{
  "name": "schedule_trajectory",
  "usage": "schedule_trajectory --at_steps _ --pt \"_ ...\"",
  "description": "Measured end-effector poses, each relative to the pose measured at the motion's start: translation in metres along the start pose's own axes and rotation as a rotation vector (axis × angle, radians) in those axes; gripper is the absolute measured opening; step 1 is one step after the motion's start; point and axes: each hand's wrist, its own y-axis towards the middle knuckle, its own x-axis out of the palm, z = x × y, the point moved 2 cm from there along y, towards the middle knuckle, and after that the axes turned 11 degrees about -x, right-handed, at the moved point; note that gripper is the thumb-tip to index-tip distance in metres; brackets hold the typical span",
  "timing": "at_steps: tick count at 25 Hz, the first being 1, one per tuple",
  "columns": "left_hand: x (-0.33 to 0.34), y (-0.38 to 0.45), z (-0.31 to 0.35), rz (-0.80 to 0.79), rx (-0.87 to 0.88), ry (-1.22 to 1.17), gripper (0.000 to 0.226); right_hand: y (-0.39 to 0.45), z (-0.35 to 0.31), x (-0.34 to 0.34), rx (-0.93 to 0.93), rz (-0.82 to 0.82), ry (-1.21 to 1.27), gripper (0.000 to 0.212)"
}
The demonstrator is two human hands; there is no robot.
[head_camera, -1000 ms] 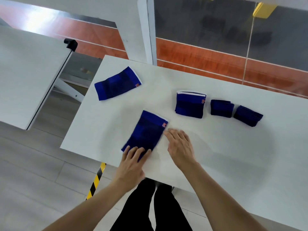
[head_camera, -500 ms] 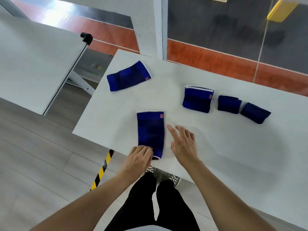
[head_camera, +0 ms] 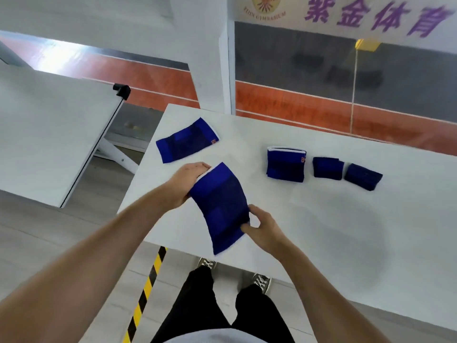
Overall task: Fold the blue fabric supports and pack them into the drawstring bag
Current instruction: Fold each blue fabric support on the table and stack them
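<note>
At frame centre, the left hand (head_camera: 190,180) and right hand (head_camera: 263,230) pinch opposite ends of a blue support (head_camera: 220,206), lifted off the worktop (head_camera: 321,219). It looks soft, light, stretchy; edges suit gripping.

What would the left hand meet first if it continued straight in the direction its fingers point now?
The left hand points up and right across the table. Probably it meets nothing soon; the folded support lies nearest that line, though depth is unclear.
</note>
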Motion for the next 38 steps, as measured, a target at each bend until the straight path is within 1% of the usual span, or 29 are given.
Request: schedule_trajectory --at_steps 1,2,3,4,5,6,7,8,9,10,11,13,15,16,18,20,22,23,24,25,26,29,31,34,36,38 --pt "-0.003 0.011 0.010 -0.016 -0.030 0.017 0.028 0.002 -0.006 0.004 0.044 0.013 0.088 0.020" --pt "-0.006 0.024 0.018 0.013 -0.018 0.070 0.025 0.004 -0.010 0.009 0.085 0.041 0.114 0.012" --pt "-0.011 0.038 0.025 0.091 0.036 0.150 0.023 0.007 -0.011 0.013 0.137 0.090 0.107 0.006" --pt "-0.016 0.052 0.030 0.214 0.122 0.255 0.022 0.010 -0.009 0.018 0.200 0.161 0.087 0.006" --pt "-0.021 0.060 0.032 0.339 0.222 0.389 0.021 0.011 -0.005 0.023 0.266 0.248 0.059 0.010" --pt "-0.023 0.066 0.029 0.410 0.327 0.558 0.020 0.010 0.000 0.028 0.324 0.341 0.013 0.018" --pt "-0.021 0.071 0.021 0.405 0.429 0.738 0.021 0.009 0.005 0.033 0.360 0.404 -0.071 0.028" --pt "-0.018 0.075 0.005 0.332 0.509 0.906 0.025 0.007 0.008 0.041 0.377 0.435 -0.185 0.036" --pt "-0.014 0.077 -0.015 0.226 0.559 1.051 0.030 0.005 0.011 0.050 0.374 0.446 -0.315 0.043" --pt "-0.010 0.077 -0.035 0.130 0.565 1.175 0.035 0.003 0.012 0.059 0.342 0.455 -0.460 0.048" --pt "-0.010 0.077 -0.052 0.068 0.544 1.285 0.040 0.001 0.011 0.068 0.300 0.458 -0.601 0.051" --pt "-0.015 0.081 -0.072 0.035 0.522 1.452 0.048 -0.001 0.009 0.084 0.199 0.434 -0.813 0.052" --pt "-0.024 0.086 -0.074 0.040 0.544 1.548 0.052 -0.004 0.012 0.099 0.152 0.351 -0.948 0.051" --pt "-0.030 0.089 -0.072 0.046 0.557 1.554 0.053 -0.006 0.013 0.103 0.163 0.320 -0.987 0.052" --pt "-0.044 0.095 -0.063 0.100 0.567 1.463 0.054 -0.009 0.016 0.108 0.232 0.305 -1.016 0.057" --pt "-0.063 0.103 -0.050 0.238 0.569 1.337 0.057 -0.008 0.017 0.109 0.296 0.321 -1.013 0.059" --pt "-0.088 0.112 -0.043 0.392 0.501 1.250 0.063 -0.004 0.018 0.107 0.336 0.346 -1.000 0.059" --pt "-0.101 0.116 -0.043 0.436 0.433 1.240 0.065 -0.002 0.018 0.105 0.347 0.354 -0.997 0.058" --pt "-0.113 0.119 -0.046 0.445 0.362 1.257 0.067 0.001 0.017 0.103 0.353 0.357 -0.996 0.057" --pt "-0.121 0.121 -0.051 0.429 0.314 1.291 0.066 0.003 0.016 0.101 0.356 0.356 -0.995 0.055" --pt "-0.126 0.121 -0.058 0.417 0.314 1.325 0.065 0.004 0.016 0.099 0.352 0.358 -1.000 0.054" --pt "-0.124 0.101 -0.082 0.401 0.458 1.405 0.067 0.010 0.011 0.099 0.300 0.383 -1.003 0.053" --pt "-0.116 0.079 -0.108 0.323 0.532 1.409 0.070 0.016 0.005 0.106 0.225 0.398 -0.995 0.054" --pt "-0.102 0.043 -0.153 0.214 0.618 1.411 0.071 0.023 -0.002 0.123 0.112 0.373 -0.987 0.052" --pt "-0.093 0.026 -0.180 0.183 0.683 1.429 0.070 0.026 -0.004 0.132 0.073 0.346 -0.959 0.050" --pt "-0.086 0.014 -0.199 0.166 0.710 1.446 0.075 0.026 -0.007 0.137 0.061 0.327 -0.942 0.049"
